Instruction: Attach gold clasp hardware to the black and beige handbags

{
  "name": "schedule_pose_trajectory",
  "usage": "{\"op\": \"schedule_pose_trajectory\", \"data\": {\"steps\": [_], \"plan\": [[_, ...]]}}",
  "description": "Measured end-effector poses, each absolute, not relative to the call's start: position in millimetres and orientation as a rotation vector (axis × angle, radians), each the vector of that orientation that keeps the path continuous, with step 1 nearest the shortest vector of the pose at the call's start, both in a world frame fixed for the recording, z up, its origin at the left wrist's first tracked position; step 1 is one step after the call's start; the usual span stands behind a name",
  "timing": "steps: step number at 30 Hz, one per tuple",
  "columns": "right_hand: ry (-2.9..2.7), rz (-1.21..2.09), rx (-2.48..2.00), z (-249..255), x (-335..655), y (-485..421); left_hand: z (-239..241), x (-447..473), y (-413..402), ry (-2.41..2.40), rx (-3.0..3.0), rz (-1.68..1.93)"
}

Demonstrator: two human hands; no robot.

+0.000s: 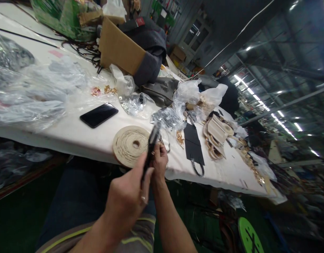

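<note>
My left hand (126, 191) is closed round a long, narrow black object (149, 149). Its greyish upper end is smeared by motion, and I cannot tell its kind. Just beyond, my right hand (160, 162) is closed with its fingertips pinched together. A small gold ring-like piece (153, 153) shows at those fingertips, partly hidden behind the black object. Left of both hands, a wide coil of beige strip (127, 142) lies flat on the white-covered table (98, 142). Small gold metal pieces (180, 137) lie to the right, beside a flat black panel (193, 144) with a looped handle.
A black phone (99, 115) lies left of the coil. Crumpled clear plastic bags (45, 88) cover the table's left part. Behind stands an open cardboard box (121, 47) with dark cloth. Stacked beige pieces (216, 137) lie at right. A green disc (248, 235) is below.
</note>
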State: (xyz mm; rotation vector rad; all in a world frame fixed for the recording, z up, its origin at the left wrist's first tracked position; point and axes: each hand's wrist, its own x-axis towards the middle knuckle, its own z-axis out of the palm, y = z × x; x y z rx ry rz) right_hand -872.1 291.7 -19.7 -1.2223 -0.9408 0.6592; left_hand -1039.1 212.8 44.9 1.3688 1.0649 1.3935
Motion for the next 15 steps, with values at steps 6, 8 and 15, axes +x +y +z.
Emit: {"op": "schedule_pose_trajectory", "data": {"steps": [6, 8, 15], "plan": [[-1.027, 0.924, -1.107, 31, -868, 293, 2, -1082, 284, 1.259, 0.683, 1.366], [-1.107, 0.972, -1.128, 43, -872, 291, -8, -1084, 293, 1.162, 0.559, 1.330], [-1.393, 1.025, -1.219, 47, -911, 287, -5, -1086, 290, 1.012, 0.506, 1.264]]}}
